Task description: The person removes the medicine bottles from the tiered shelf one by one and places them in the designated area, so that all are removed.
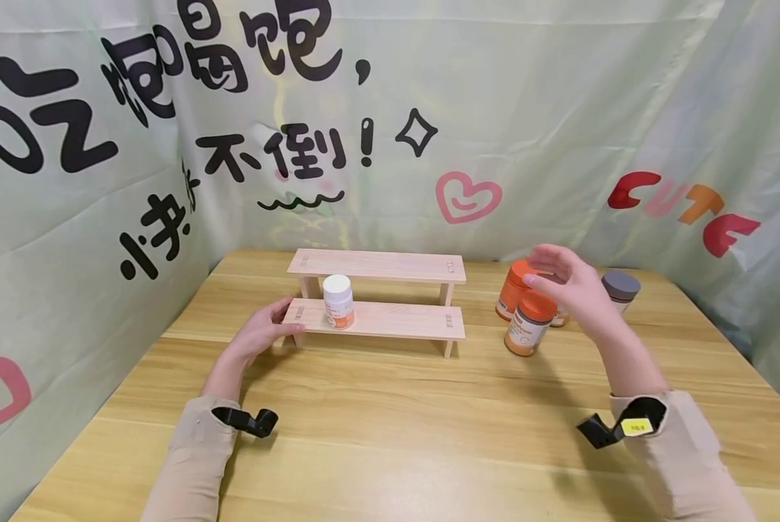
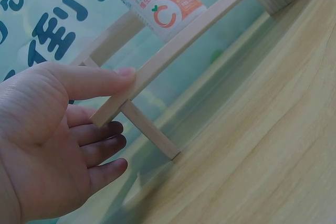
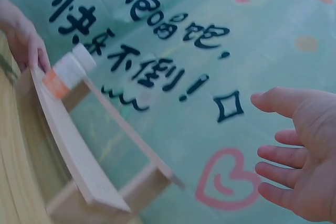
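Note:
A two-tier wooden shelf (image 1: 390, 319) stands on the table. On the left part of its lower step sits a white vitamin C bottle (image 1: 338, 301), upright, with an orange and white label. My left hand (image 1: 262, 333) grips the left end of that step, thumb (image 2: 123, 78) on the front edge and fingers around the end. Over at the right, my right hand (image 1: 569, 286) hovers with relaxed, spread fingers, holding nothing. Below and beside it stand orange-lidded bottles, a front one (image 1: 530, 322) and one behind (image 1: 512, 290); the hand partly hides another.
A grey-lidded bottle (image 1: 620, 288) stands to the right of the orange-lidded ones. Behind the wooden table (image 1: 390, 435) hangs a pale printed cloth (image 1: 533, 109), which also rises along both sides.

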The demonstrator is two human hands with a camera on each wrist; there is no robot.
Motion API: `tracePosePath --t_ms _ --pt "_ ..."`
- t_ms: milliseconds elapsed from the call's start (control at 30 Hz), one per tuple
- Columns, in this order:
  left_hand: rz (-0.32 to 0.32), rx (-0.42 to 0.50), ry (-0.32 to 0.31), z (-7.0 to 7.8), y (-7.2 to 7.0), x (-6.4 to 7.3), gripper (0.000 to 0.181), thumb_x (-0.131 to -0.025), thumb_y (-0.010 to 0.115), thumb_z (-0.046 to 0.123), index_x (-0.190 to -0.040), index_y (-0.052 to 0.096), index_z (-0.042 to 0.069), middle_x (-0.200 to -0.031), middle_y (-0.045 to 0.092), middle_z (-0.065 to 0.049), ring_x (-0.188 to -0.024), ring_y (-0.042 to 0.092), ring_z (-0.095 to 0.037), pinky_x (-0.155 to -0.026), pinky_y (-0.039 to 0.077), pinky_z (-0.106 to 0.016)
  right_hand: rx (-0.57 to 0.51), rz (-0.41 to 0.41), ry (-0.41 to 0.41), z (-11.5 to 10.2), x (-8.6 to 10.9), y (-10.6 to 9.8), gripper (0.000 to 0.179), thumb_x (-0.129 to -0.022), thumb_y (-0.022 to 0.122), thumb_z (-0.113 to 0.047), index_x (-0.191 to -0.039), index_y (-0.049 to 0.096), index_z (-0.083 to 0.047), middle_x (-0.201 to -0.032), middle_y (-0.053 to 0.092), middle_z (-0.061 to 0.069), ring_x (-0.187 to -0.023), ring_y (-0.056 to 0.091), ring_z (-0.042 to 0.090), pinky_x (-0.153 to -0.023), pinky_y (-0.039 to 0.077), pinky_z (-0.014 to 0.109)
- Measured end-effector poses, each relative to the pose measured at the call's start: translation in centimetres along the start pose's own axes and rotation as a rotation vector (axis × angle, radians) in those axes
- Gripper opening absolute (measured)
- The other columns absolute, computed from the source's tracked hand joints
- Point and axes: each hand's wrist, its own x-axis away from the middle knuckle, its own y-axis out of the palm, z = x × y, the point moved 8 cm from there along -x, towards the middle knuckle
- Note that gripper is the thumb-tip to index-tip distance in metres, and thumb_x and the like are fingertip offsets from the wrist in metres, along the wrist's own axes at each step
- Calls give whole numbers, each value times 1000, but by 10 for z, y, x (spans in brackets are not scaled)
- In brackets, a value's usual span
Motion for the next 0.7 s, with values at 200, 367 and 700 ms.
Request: tracePosePath --t_ms 200,367,700 --pt "5 -12 -15 1 -1 1 80 -86 65 12 -144 14 -9 -149 16 -26 -136 20 -36 -111 18 -45 -50 -55 -77 -27 -11 30 63 -90 61 -25 -141 32 -4 -136 44 15 -123 43 29 -96 42 30" --pt "5 -12 -25 1 -1 2 81 -86 65 13 -145 13 -8 -149 16 -26 -135 21 -37 -110 19 -46 -139 -123 -131 -43 -23 63 61 -88 64 -21 -139 35 -3 -134 46 16 -122 44 30 -101 38 42" --pt "3 -3 -17 1 0 0 80 -86 65 12 -144 13 -8 -149 16 -27 -136 20 -38 -110 19 -46 -225 -220 -215 -71 -37 127 56 -84 67 -7 -133 41 4 -128 51 20 -118 48 29 -102 36 44"
